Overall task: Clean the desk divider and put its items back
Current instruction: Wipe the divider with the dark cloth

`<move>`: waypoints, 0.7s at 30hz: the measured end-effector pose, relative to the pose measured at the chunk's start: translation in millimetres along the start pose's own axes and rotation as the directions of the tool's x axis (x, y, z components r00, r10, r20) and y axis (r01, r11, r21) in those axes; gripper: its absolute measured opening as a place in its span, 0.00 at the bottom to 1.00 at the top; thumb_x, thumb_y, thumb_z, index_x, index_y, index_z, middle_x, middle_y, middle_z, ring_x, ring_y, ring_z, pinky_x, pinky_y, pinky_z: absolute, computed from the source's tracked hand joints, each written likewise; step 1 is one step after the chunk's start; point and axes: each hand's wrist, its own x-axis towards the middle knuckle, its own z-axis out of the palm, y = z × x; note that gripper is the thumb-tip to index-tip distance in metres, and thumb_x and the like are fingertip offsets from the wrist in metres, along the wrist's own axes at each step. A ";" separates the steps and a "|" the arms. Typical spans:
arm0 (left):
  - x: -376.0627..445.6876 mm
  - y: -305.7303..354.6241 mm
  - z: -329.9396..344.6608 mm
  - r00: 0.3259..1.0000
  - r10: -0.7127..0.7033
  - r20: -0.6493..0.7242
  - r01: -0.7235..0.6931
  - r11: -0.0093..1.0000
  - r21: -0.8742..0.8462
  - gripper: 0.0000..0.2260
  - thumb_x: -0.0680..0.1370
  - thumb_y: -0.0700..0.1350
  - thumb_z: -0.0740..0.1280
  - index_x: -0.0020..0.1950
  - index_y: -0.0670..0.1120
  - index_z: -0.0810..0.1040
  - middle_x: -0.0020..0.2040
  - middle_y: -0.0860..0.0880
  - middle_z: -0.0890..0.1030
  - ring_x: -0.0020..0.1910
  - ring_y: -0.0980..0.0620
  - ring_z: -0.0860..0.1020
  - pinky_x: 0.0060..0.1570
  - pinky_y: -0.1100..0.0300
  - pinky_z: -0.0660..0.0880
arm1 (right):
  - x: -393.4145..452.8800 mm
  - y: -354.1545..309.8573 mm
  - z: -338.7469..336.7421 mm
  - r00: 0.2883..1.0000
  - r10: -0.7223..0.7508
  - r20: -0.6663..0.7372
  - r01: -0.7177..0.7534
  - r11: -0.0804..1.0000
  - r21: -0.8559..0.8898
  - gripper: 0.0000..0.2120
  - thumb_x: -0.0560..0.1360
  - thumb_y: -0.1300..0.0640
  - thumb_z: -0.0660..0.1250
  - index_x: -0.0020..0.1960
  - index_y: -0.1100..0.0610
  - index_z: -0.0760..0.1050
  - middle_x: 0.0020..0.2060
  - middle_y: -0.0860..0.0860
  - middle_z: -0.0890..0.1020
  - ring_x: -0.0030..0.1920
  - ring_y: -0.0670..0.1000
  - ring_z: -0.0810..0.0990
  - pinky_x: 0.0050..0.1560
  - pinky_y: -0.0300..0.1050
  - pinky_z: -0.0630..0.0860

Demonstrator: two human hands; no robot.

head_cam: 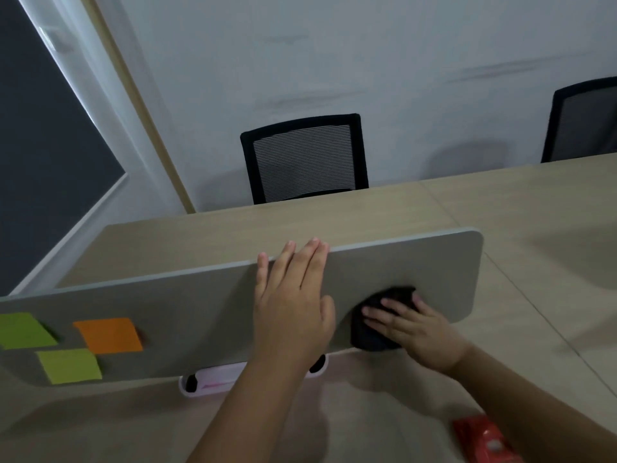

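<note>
A grey desk divider [187, 305] stands upright across the wooden desk [500, 208]. My left hand [293, 302] lies flat against its face, fingertips over the top edge. My right hand [414, 325] presses a black cloth [370, 332] against the divider's lower right part. Stuck on the divider's left end are an orange sticky note [108, 334] and two green sticky notes [23, 330] [70, 365].
A white cable grommet [213, 379] sits under the divider on the desk. A red packet [484, 439] lies at the near right. Two black mesh chairs [303, 158] [584, 121] stand behind the desk against a white wall.
</note>
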 end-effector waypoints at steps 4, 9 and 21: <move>2.6 7.0 5.7 0.999 -0.024 -0.020 0.024 1.000 -0.017 0.28 0.70 0.45 0.55 0.70 0.46 0.74 0.69 0.49 0.77 0.69 0.44 0.73 0.74 0.48 0.49 | 37.2 38.0 -36.9 0.925 0.304 -0.230 -0.279 0.951 0.133 0.26 0.77 0.65 0.54 0.73 0.53 0.59 0.78 0.46 0.50 0.78 0.55 0.48 0.70 0.64 0.55; 8.8 24.1 8.8 1.000 0.006 -0.010 -0.007 0.999 -0.035 0.28 0.69 0.45 0.55 0.70 0.44 0.74 0.68 0.47 0.77 0.68 0.43 0.74 0.73 0.47 0.50 | -16.1 7.3 3.9 0.988 0.151 -0.022 -0.151 0.988 0.003 0.24 0.80 0.60 0.48 0.75 0.50 0.54 0.78 0.44 0.46 0.75 0.55 0.57 0.68 0.61 0.57; 9.8 26.8 19.8 0.998 -0.002 -0.058 -0.002 0.998 -0.059 0.29 0.68 0.44 0.56 0.70 0.45 0.74 0.68 0.47 0.77 0.69 0.43 0.73 0.72 0.43 0.57 | 9.3 67.1 -40.6 0.882 0.401 -0.246 -0.362 0.913 0.189 0.27 0.75 0.65 0.56 0.72 0.50 0.58 0.78 0.46 0.48 0.78 0.54 0.45 0.69 0.68 0.53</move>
